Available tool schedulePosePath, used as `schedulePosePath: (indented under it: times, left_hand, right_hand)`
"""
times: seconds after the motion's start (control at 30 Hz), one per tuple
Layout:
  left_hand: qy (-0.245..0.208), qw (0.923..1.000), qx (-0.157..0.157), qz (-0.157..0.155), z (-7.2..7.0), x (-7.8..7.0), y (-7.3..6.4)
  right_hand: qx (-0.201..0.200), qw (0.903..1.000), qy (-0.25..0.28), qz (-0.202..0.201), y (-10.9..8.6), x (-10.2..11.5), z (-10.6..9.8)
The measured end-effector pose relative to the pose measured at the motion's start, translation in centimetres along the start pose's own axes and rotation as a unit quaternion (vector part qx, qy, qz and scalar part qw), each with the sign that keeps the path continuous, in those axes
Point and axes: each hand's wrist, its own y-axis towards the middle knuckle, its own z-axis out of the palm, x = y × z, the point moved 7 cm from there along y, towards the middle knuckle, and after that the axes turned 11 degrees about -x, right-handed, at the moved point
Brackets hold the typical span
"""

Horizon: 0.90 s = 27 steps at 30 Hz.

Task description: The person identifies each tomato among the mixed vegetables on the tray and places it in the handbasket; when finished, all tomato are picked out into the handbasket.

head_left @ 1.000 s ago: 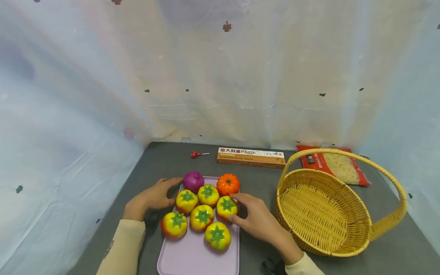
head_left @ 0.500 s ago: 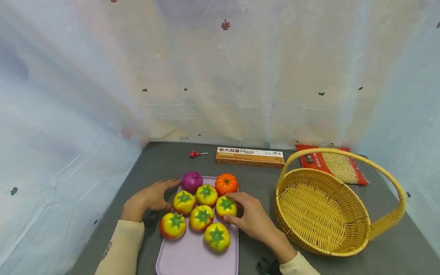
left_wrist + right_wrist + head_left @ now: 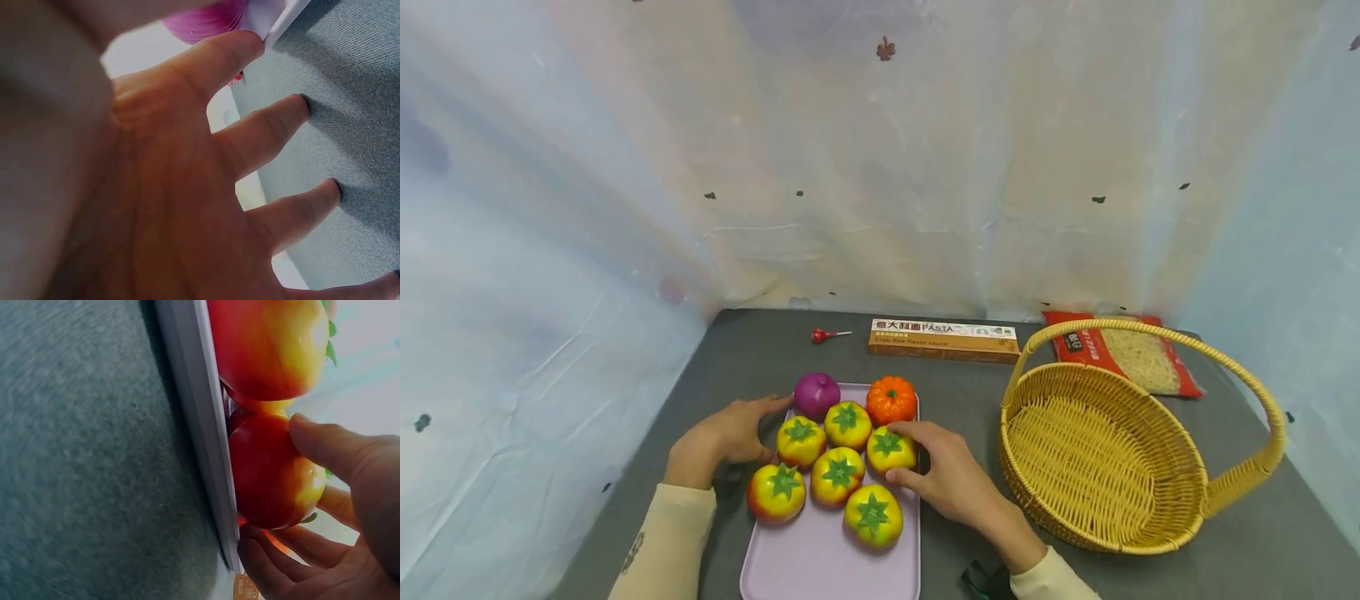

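A pale purple tray (image 3: 820,567) holds several yellow-and-red toy persimmons (image 3: 837,477) with green star-shaped leaves. At its far end sit a purple onion (image 3: 817,395) and a small orange pumpkin (image 3: 891,401). My right hand (image 3: 953,477) grips the persimmon (image 3: 269,475) by the tray's right edge. The thumb lies on its near side and the fingers go round its far side. On the left, my left hand (image 3: 727,435) is spread beside the tray. Its index fingertip touches the tray rim by the onion, and other fingertips rest on the table in the left wrist view.
A yellow wicker basket (image 3: 1086,471) with a tall handle stands to the right. Behind it lies a red bag of pasta (image 3: 1120,354). A pasta box (image 3: 943,341) and a red lollipop (image 3: 820,336) lie at the back, before a hanging cloth (image 3: 880,167).
The right thumb and fingers have closed in slightly on the persimmon at the right edge. The left hand stays by the tray. The whole view has shifted a little.
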Motion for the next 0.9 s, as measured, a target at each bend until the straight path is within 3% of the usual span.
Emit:
schedulePosePath:
  times: [0.17,0.43,0.67,0.9]
  left_hand:
    - [-0.002,0.9999,-0.002,-0.017,0.1,0.1,-0.1]
    - [0.004,0.9998,-0.002,-0.019,0.1,0.2,0.0]
    - [-0.002,0.9998,0.001,-0.02,0.1,0.2,0.0]
    - [-0.003,1.0,-0.001,-0.008,0.1,0.1,-0.1]
  right_hand:
    - [0.002,0.9998,0.017,0.007,0.0,0.4,-0.7]
    - [0.014,0.9922,0.123,-0.012,-0.4,1.9,-3.2]
    - [0.015,0.9869,0.156,-0.038,-1.8,2.4,-7.4]
    - [0.003,0.9858,0.167,-0.02,-4.3,0.7,-12.7]
